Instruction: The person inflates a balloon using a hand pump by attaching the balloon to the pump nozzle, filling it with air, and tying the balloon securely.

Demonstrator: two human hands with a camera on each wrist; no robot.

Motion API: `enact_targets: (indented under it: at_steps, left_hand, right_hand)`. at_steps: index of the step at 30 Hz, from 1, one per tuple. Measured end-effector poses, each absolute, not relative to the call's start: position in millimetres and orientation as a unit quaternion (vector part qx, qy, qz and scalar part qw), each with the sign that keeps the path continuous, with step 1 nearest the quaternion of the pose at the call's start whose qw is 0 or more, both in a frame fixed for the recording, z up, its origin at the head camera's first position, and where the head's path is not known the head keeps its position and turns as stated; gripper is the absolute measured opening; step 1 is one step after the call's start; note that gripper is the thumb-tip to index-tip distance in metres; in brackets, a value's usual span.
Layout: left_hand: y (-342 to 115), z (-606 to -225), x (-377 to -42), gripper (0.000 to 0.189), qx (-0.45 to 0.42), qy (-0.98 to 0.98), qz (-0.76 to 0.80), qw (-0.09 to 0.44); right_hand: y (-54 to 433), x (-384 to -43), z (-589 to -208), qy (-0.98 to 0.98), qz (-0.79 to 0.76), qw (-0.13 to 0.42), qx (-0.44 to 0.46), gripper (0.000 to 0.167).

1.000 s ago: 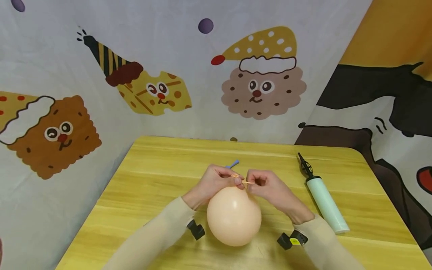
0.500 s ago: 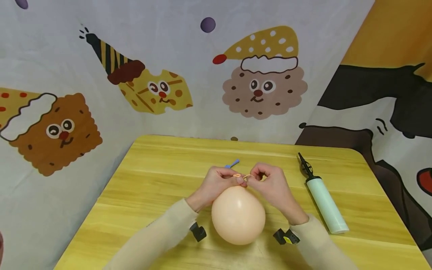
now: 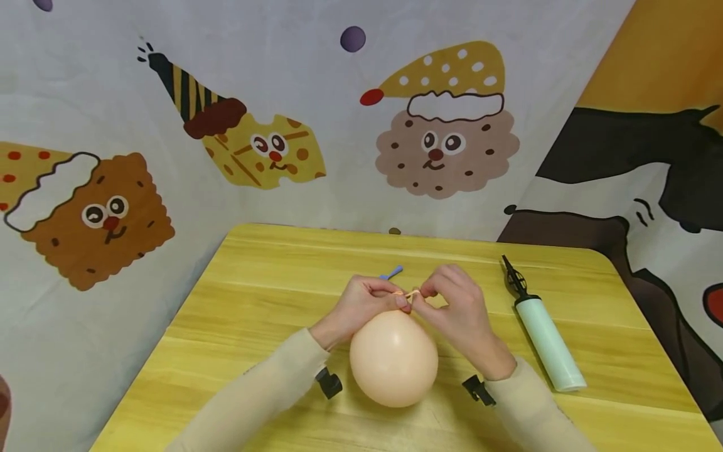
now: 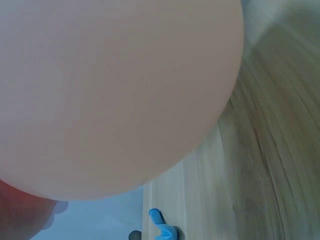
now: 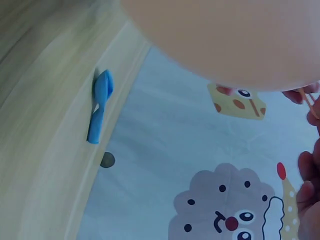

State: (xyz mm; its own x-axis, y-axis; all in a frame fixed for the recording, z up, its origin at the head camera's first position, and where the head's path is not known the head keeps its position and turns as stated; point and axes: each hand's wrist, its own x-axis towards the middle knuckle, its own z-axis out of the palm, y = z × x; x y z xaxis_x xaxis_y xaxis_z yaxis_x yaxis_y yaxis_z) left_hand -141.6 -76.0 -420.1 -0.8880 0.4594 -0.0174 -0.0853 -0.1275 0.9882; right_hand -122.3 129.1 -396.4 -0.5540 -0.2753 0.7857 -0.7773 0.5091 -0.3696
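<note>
— What have your hands got hold of?

— My left hand [image 3: 366, 302] is curled, thumb and fingertips pinched on the neck [image 3: 410, 295] of the peach balloon [image 3: 393, 358], right where it meets the round body. My right hand [image 3: 455, 306] is curled as well, its fingertips pinching the stretched end of that same neck. The two hands are nearly touching, with only the thin strip of rubber between them.

— And the balloon itself?

— Blown up and round, sitting at the near middle of the yellow table [image 3: 271, 295], between my wrists and just below my knuckles. I cannot tell whether it rests on the wood or hangs from my grip. It fills most of the left wrist view [image 4: 110, 90] and the top of the right wrist view [image 5: 230, 40].

— Can you see the fingers from the wrist cameras?

— Barely. In the right wrist view a few fingertips [image 5: 306, 186] show at the edge with the thin neck beside them. In the left one the balloon hides nearly everything.

— Anything else around?

— A small blue balloon [image 3: 391, 274], flat, lies just beyond my left hand. A pale green hand pump [image 3: 541, 334] with a black nozzle lies off to my right, well apart from the hands. The printed cartoon cloth [image 3: 271, 150] hangs behind the table.
</note>
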Motion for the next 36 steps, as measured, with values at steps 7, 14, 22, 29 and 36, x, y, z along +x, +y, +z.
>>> enact_targets:
  at_steps: [7,14,22,29,36]
  left_hand:
    - [-80.8,-420.2,-143.8,0.017,0.138,0.621,0.744,0.205]
    - [-82.9,-423.1,-143.9,0.013,0.14,0.613,0.749,0.209]
    - [-84.1,-426.8,-143.2,0.009,0.128,0.6,0.761,0.21]
    - [-85.1,-428.9,-143.0,0.005,0.122,0.594,0.765,0.219]
    - [-87.5,-428.6,-144.1,0.007,0.145,0.593,0.76,0.223]
  right_hand:
    - [125.6,-125.8,-398.6,-0.784,0.345,0.37,0.36,0.013]
    - [123.5,-126.5,-398.9,-0.789,0.345,0.362,0.356,0.013]
    - [121.7,-126.2,-398.3,-0.804,0.357,0.329,0.343,0.018]
    - [121.3,-127.7,-399.0,-0.808,0.347,0.328,0.344,0.024]
    - [122.2,-128.1,-397.7,-0.827,0.349,0.292,0.329,0.025]
